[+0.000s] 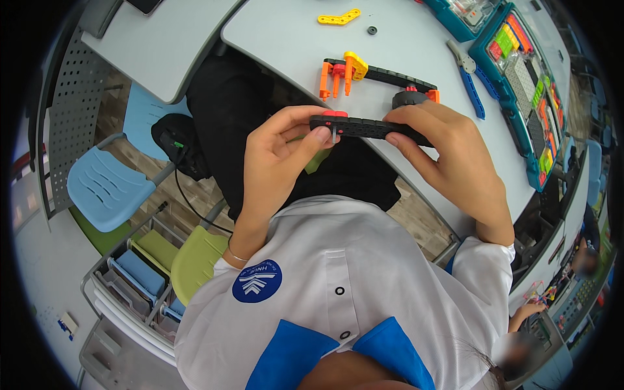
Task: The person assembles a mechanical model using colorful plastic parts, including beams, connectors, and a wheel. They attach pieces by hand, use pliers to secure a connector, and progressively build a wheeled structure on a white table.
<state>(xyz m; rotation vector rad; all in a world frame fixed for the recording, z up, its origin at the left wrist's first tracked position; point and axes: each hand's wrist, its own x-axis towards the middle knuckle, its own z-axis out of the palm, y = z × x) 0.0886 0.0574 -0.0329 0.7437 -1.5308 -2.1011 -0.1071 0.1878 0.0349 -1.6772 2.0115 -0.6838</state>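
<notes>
A black building-set beam (pixel 372 128) with holes is held level between my hands, above the table's near edge. My left hand (pixel 278 151) pinches its left end, thumb in front, beside a red connector (pixel 335 114) on top and a short grey pin. At the other end, my right hand (pixel 456 144) grips the beam between thumb and fingers. Just beyond it lies an assembly of another black beam (pixel 396 77), a yellow piece (pixel 355 65), upright orange pieces (pixel 324 83) and a dark wheel (pixel 407 98), partly behind my right hand.
On the white table (pixel 273 29) lie a yellow angled beam (pixel 338 17), a small dark ring (pixel 372 30) and blue-handled pliers (pixel 469 78). A teal case (pixel 484 55) of colourful parts stands at right. Chairs (pixel 107 185) are at left; another person's arm (pixel 525 314) shows lower right.
</notes>
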